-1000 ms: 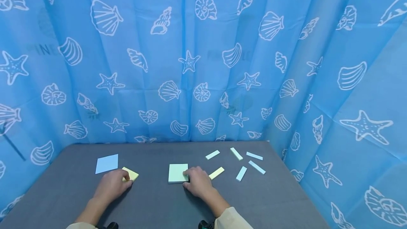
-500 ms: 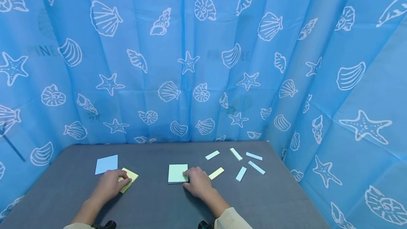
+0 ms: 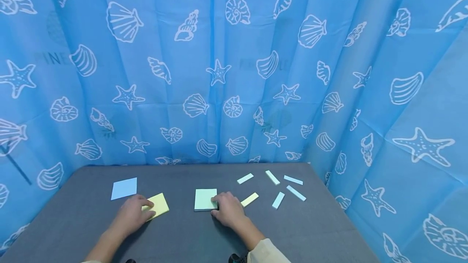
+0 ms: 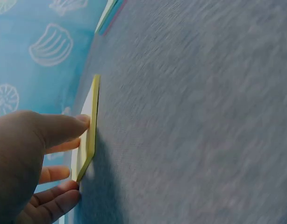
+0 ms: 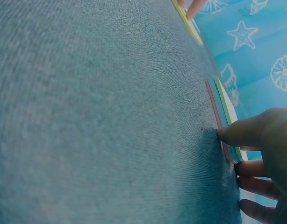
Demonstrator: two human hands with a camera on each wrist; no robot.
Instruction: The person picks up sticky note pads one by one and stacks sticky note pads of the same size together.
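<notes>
My left hand holds a yellow sticky note pad by its left side, low over the grey table. In the left wrist view, the thumb lies against the pad and the other fingers reach round its far side. Right of that, my right hand grips the right edge of a square sticky note stack with a pale green top. The right wrist view shows green, blue and red layers in this stack, with the thumb at its near edge.
A light blue square sticky note lies at the back left of the grey table. On the right lie several narrow strips, including a yellow strip beside my right hand and a blue strip. A blue shell-patterned curtain hangs behind.
My left hand has shifted slightly right with the yellow pad, which has turned and now shows more of its top. The right hand and its stack stay in place.
</notes>
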